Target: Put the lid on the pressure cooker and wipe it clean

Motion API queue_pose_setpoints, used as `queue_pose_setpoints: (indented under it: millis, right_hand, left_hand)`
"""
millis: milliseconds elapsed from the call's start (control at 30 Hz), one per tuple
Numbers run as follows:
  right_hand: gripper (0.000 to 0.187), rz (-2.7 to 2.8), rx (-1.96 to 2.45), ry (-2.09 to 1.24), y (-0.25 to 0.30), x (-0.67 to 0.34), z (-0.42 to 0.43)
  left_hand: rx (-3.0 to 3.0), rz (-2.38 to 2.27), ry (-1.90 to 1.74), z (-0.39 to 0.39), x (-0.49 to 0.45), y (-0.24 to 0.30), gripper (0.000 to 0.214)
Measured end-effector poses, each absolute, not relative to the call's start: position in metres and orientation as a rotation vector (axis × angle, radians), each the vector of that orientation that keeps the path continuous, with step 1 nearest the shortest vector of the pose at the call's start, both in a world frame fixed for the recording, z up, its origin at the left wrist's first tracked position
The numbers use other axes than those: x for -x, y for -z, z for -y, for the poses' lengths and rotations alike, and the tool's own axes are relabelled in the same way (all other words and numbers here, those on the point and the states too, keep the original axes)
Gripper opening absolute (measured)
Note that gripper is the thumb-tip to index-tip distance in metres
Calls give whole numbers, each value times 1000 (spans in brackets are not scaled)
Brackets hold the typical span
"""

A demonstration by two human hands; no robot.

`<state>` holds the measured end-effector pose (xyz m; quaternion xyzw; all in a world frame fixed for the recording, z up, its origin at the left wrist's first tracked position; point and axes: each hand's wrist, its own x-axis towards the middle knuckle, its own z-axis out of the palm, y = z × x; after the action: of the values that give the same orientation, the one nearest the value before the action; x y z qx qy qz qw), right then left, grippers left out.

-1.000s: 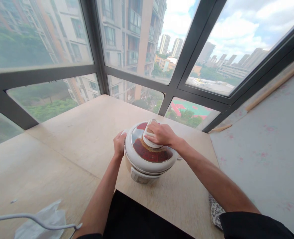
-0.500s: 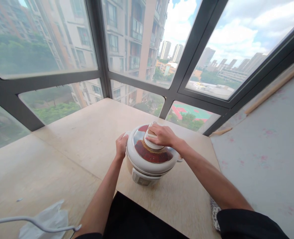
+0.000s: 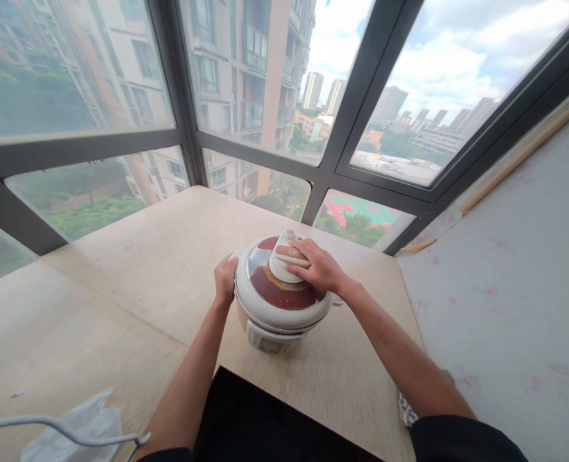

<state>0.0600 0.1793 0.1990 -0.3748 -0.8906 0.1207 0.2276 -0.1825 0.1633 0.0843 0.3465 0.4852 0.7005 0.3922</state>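
An electric pressure cooker (image 3: 284, 314) stands upright on the pale ledge, its white-rimmed lid bearing a shiny red-brown panel. A control panel faces me low on its front. My left hand (image 3: 225, 279) is closed around the side handle at the cooker's left edge, fingers partly hidden. On top, my right hand (image 3: 321, 266) grips the right end of the lid handle (image 3: 291, 253), thumb on the near side and fingers on the far side. A small round valve (image 3: 290, 235) shows behind the handle. The lid appears seated on the body.
Crumpled white plastic (image 3: 79, 430) and a grey-white curved cable or rod (image 3: 58, 425) lie at the lower left. A black surface (image 3: 265, 417) is below the ledge edge. Dark-framed windows (image 3: 188, 115) border the ledge; a floral wall (image 3: 500, 308) rises on the right.
My right hand has shifted toward the right end of the lid handle, uncovering its brown top and the valve. The view has shifted slightly; my left hand stays on the side handle.
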Motion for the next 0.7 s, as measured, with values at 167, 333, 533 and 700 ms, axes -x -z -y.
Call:
queue_pose_setpoints:
  millis: [167,333,533,700]
  right_hand:
    - [32,2009,1048,-329,-160,-105,-137]
    - [18,1685,1194,-248,-101,-164,-74]
    - [34,1507,1709,-106,-30,-267,-2]
    - [69,1283,2224,-5,-7,-332,32]
  left_hand:
    - [-889,-1199,-1779,-162,181,-89,21]
    - [-882,-1228,-1771,-159,181,-92,23]
    - [-810,-1325,-1741,-154,181,-90,26]
    - [-703,-1384,-1736,-151,172,-98,21]
